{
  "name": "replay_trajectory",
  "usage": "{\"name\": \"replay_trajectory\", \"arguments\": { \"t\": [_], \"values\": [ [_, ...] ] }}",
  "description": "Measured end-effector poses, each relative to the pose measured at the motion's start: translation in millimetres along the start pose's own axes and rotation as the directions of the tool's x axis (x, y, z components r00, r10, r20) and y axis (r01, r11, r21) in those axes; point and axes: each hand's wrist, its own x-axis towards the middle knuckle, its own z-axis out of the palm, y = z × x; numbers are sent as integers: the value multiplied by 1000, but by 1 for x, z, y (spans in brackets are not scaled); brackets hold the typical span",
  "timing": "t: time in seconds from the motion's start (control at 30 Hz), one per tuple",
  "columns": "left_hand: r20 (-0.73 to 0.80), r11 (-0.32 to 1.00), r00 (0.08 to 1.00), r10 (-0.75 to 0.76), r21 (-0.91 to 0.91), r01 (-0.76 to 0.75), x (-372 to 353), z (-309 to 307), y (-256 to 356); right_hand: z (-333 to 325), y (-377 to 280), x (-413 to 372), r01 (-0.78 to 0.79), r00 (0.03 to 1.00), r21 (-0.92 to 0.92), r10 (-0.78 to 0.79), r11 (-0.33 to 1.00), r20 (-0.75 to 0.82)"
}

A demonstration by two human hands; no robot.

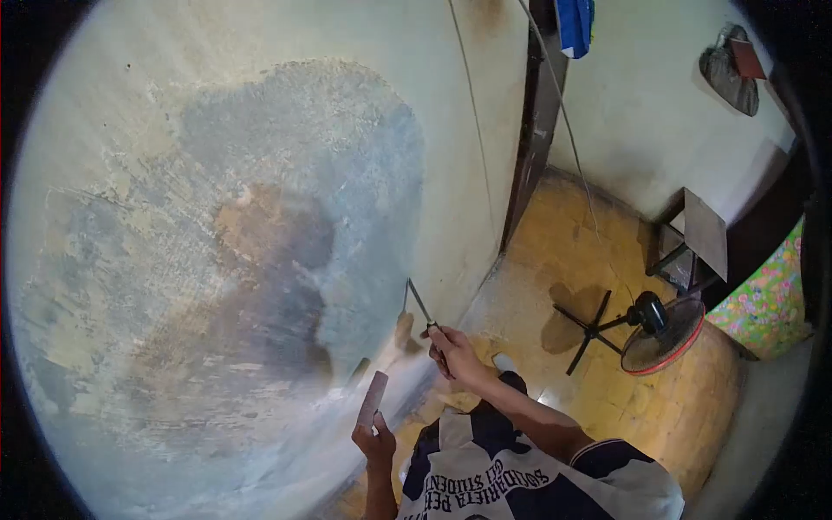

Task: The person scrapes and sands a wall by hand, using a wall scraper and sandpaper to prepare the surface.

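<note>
Gripping the scraper (421, 305), the right hand (455, 351) aims its blade at the wall (260, 217) just above; the left hand (374, 438), below, holds a flat block (373, 399). A shallow angle likely scrapes cleanest.

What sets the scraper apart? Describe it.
On the wall, find the big grey patch, then its lower right edge. The right hand holds the scraper there. It is thin, dark and long; the left hand's block is short and brownish.

The cream plastered wall (260, 217) looks matt and rough, scraped to patchy grey and brown. The thin narrow blade (419, 303) in the right hand (458, 354) is dull metal; the flat brown rectangular block (373, 399) in the left hand (375, 440) looks matt. The yellow tiled floor (555, 251) gleams.
</note>
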Motion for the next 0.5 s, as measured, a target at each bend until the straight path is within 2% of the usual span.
{"name": "replay_trajectory", "arguments": {
  "t": [0.07,0.17,0.27,0.37,0.5],
  "values": [
    [-67,986,994,81,-139,-89,16,1,6,7,-8,-22,-26,1000,-36,26,999,8],
    [-76,995,996,48,-81,-54,4,7,-13,4,-11,12,2,998,-43,-4,999,-68],
    [-136,982,977,163,-72,-174,9,4,-5,0,-3,17,16,999,-121,-21,993,-41],
    [-94,986,991,90,-128,-102,7,3,-4,-9,-19,-5,-144,986,22,146,989,-83],
    [-94,978,987,134,-147,-147,6,2,-7,-19,3,-26,103,992,-321,-122,941,-38]
  ]
}}
